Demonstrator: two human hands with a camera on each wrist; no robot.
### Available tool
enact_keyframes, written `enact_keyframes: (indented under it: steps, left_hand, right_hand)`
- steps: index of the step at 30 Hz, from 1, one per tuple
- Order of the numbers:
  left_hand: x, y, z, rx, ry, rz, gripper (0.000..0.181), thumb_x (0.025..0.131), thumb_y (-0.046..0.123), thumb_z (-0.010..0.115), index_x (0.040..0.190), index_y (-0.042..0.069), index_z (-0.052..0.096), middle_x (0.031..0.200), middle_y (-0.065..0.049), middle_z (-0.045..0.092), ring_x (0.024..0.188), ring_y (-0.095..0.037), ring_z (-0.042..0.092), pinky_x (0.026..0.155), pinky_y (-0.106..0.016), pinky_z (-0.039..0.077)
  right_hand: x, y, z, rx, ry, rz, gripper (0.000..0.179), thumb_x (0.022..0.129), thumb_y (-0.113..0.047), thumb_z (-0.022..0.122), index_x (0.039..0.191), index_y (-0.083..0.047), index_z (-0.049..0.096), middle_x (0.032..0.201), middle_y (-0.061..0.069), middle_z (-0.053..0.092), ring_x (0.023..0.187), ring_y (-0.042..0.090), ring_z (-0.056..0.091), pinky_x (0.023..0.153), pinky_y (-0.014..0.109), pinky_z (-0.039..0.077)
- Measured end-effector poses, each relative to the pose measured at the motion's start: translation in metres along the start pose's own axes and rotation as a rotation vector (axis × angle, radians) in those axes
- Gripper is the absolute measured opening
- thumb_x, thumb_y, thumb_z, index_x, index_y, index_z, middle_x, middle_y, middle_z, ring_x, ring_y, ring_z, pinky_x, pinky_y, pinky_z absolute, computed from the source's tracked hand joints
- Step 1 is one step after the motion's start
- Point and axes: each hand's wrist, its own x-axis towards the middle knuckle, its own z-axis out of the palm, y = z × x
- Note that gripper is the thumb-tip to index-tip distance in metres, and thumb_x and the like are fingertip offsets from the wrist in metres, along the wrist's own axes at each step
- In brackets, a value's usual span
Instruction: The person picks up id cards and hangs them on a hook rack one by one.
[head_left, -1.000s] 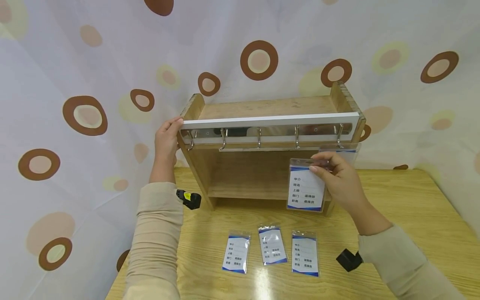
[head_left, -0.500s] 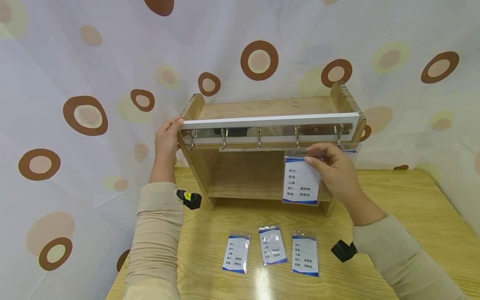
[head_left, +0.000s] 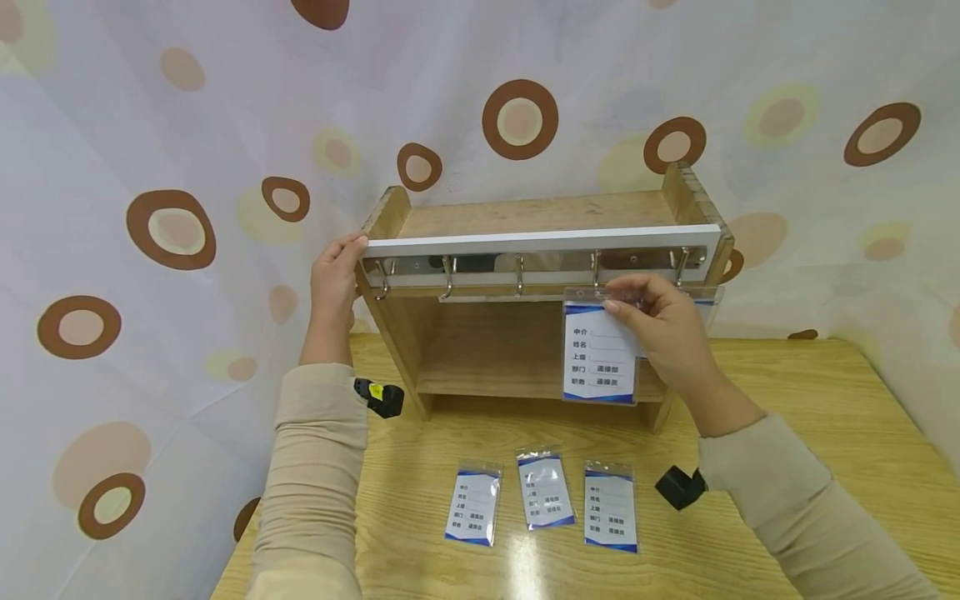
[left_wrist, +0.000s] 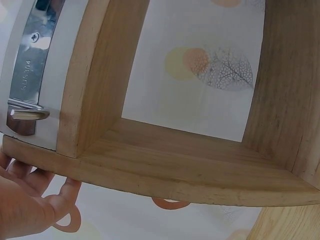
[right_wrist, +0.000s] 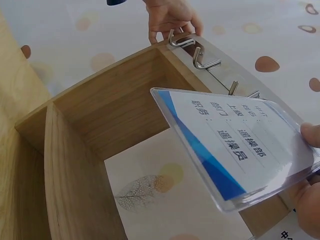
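Note:
My right hand (head_left: 667, 329) pinches the top right part of a clear badge holder (head_left: 600, 354) with a white and blue card inside. The holder's top edge is right at the lower end of the second hook (head_left: 596, 271) from the right. In the right wrist view the badge holder (right_wrist: 235, 145) slants across in front of the wooden shelf. My left hand (head_left: 335, 275) holds the upper left corner of the wooden shelf (head_left: 390, 350), beside the white hook rail (head_left: 540, 242). In the left wrist view its fingers (left_wrist: 67, 192) touch the outside of the side panel.
Another badge holder (head_left: 705, 306) hangs at the rightmost hook (head_left: 682, 267), partly hidden behind my right hand. Three more badge holders, left (head_left: 472, 504), middle (head_left: 545, 492) and right (head_left: 611, 507), lie on the wooden table (head_left: 795, 400). A patterned cloth (head_left: 225, 108) hangs behind.
My right hand has carried the badge holder left and up, from in front of the shelf's right side to the second hook from the right. The left hand has stayed put.

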Motion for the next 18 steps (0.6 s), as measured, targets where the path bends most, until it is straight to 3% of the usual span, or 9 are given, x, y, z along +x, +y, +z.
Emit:
enact_keyframes:
  steps: [6, 12, 18]
  left_hand:
    - [0.0008, 0.0003, -0.0005, 0.001, -0.005, -0.005, 0.035, 0.083, 0.027, 0.056, 0.112, 0.008, 0.057, 0.119, -0.004, 0.046, 0.108, -0.020, 0.041, 0.085, -0.044, 0.034]
    - [-0.0003, 0.0019, 0.0003, 0.008, -0.006, -0.009, 0.035, 0.083, 0.028, 0.056, 0.112, 0.008, 0.058, 0.120, -0.004, 0.046, 0.108, -0.020, 0.041, 0.086, -0.044, 0.034]
    - [-0.0011, 0.0031, 0.0005, 0.014, -0.004, -0.011, 0.035, 0.083, 0.028, 0.056, 0.112, 0.009, 0.058, 0.119, -0.004, 0.046, 0.108, -0.020, 0.040, 0.086, -0.044, 0.034]
  right_hand:
    - [0.0022, -0.0037, 0.0020, 0.003, 0.008, 0.023, 0.020, 0.082, -0.007, 0.058, 0.099, 0.004, 0.056, 0.081, -0.009, 0.054, 0.068, 0.010, 0.043, 0.054, 0.015, 0.036]
    - [0.0038, -0.0043, 0.0021, 0.016, 0.004, 0.066, 0.022, 0.083, -0.008, 0.057, 0.100, 0.005, 0.057, 0.082, -0.006, 0.055, 0.070, 0.008, 0.045, 0.055, 0.013, 0.037]
    - [0.0034, -0.0060, 0.0015, -0.043, -0.003, 0.072, 0.023, 0.083, -0.010, 0.057, 0.101, 0.004, 0.057, 0.082, -0.001, 0.056, 0.068, 0.009, 0.045, 0.054, 0.014, 0.038]
